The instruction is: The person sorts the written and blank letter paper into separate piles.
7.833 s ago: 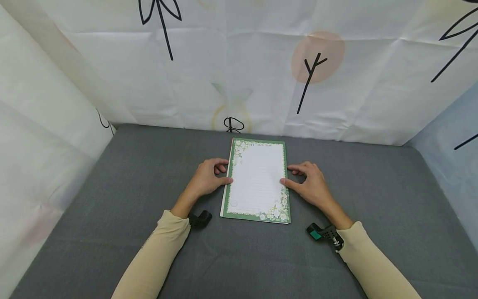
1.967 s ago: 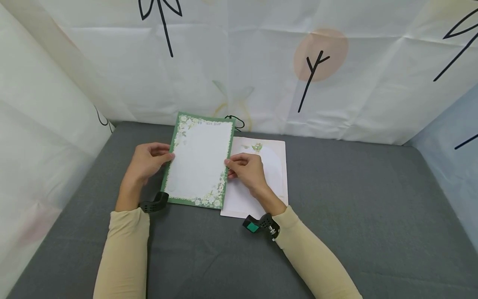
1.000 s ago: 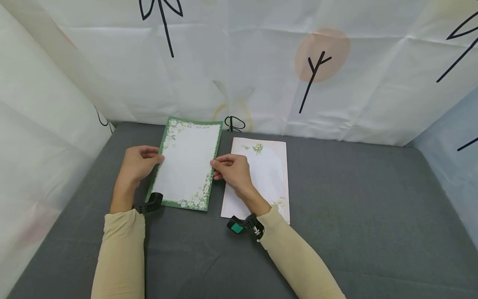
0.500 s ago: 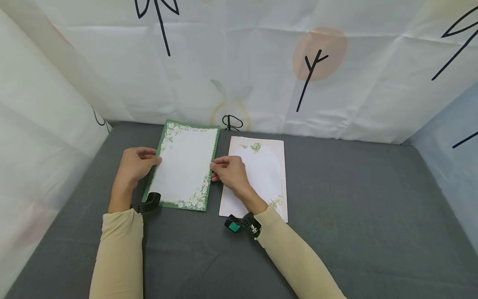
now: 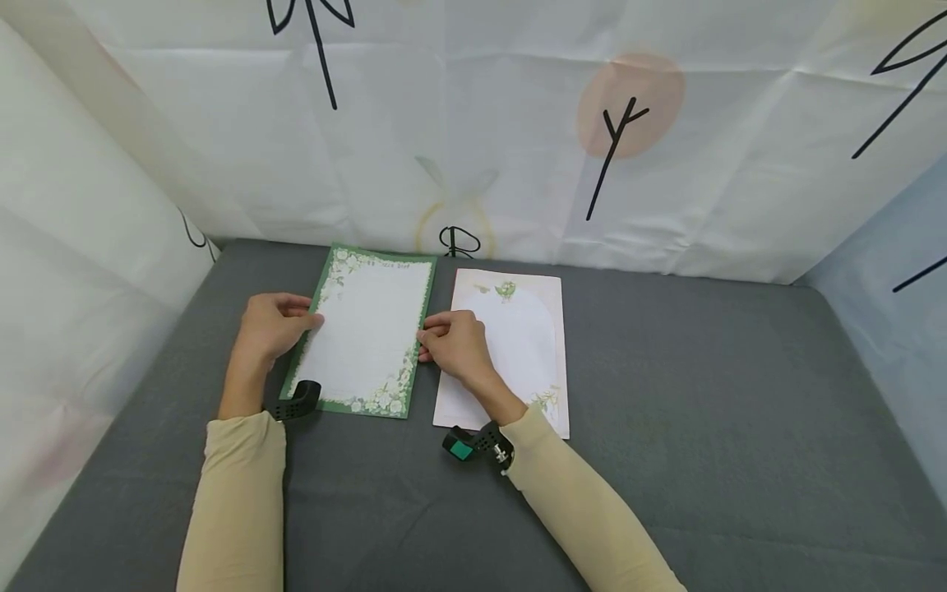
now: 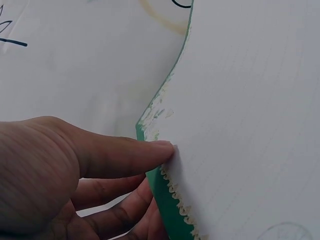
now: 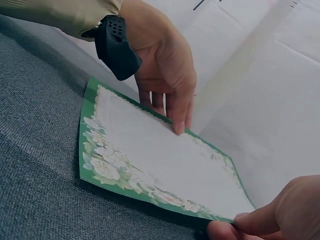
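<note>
A sheet of letter paper (image 5: 362,329) with a green border and white flowers lies between my hands, close over the left part of the table. My left hand (image 5: 270,329) pinches its left edge, the thumb (image 6: 145,155) on top and the fingers below. At the right edge, my right hand (image 5: 459,345) holds it between thumb and fingers, as the right wrist view also shows. The letter paper bows slightly there, with a shadow under its near edge. Flat on the table to the right is a pale pink sheet (image 5: 528,345) with a green sprig, partly hidden beneath my right hand and wrist.
A grey cloth covers the table (image 5: 703,427). Behind it hangs a white curtain (image 5: 518,99) printed with plant drawings, and another curtain (image 5: 74,247) closes off the left side. Each wrist wears a black camera mount (image 5: 299,401).
At first the green-bordered letter paper lay on the pink sheet. Both hands have lifted it off, carried it left and lowered it beside that sheet; over the last half second it barely shifts.
</note>
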{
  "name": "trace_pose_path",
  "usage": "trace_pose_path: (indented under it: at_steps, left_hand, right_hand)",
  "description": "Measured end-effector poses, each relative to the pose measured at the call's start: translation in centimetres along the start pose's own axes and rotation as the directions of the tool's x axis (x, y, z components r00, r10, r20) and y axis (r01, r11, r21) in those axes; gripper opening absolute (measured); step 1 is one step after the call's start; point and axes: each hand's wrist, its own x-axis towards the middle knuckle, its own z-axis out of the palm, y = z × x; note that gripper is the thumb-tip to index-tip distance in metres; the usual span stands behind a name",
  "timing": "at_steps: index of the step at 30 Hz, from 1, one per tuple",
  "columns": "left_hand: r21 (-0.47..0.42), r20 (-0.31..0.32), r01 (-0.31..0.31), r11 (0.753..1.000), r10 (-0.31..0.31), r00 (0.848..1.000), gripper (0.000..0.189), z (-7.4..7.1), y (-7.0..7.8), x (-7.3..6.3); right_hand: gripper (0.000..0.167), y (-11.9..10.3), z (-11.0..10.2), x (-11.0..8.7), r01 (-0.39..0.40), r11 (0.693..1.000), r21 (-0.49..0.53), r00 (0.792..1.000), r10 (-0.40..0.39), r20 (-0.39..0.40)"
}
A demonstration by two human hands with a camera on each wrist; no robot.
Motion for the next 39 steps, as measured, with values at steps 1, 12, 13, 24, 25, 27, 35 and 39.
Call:
trace_pose_path:
  at_steps: [1, 12, 13, 24, 25, 27, 35, 39]
  left_hand:
    - [0.004, 0.002, 0.003, 1.000, -0.003, 1.000, 0.047, 0.04, 0.00, 0.04]
    - [0.023, 0.028, 0.015, 1.000, -0.016, 0.999, 0.048, 0.09, 0.03, 0.06]
    - [0.024, 0.029, 0.015, 1.000, -0.015, 0.999, 0.049, 0.07, 0.02, 0.04]
    - [0.032, 0.029, 0.044, 0.999, -0.045, 0.999, 0.050, 0.01, -0.13, 0.17]
    - [0.032, 0.032, 0.046, 0.998, -0.047, 0.998, 0.050, -0.04, -0.14, 0.13]
    - [0.033, 0.034, 0.047, 0.998, -0.048, 0.998, 0.051, -0.13, -0.19, 0.10]
    - [0.036, 0.005, 0.050, 0.998, -0.051, 0.999, 0.047, -0.28, -0.28, -0.08]
    - [0.053, -0.009, 0.031, 0.998, -0.031, 0.999, 0.046, -0.49, -0.29, -0.13]
  right_hand:
    - [0.022, -0.01, -0.02, 0.01, -0.005, 1.000, -0.001, 1.000, 0.005, -0.002]
    - [0.020, -0.06, -0.19, 0.05, -0.029, 1.000, 0.003, 1.000, 0.029, 0.006]
    - [0.020, -0.08, -0.19, 0.05, -0.028, 1.000, 0.002, 1.000, 0.028, 0.006]
    - [0.022, -0.31, -0.37, -0.08, -0.036, 0.999, -0.001, 0.999, 0.036, 0.019]
    - [0.022, -0.32, -0.39, -0.08, -0.038, 0.999, -0.001, 0.999, 0.038, 0.019]
    - [0.022, -0.31, -0.42, -0.06, -0.042, 0.999, -0.001, 0.999, 0.042, 0.019]
    - [0.021, -0.35, -0.61, -0.11, -0.050, 0.999, 0.011, 0.999, 0.050, 0.018]
    - [0.019, -0.47, -0.75, -0.20, -0.051, 0.999, 0.019, 0.999, 0.051, 0.016]
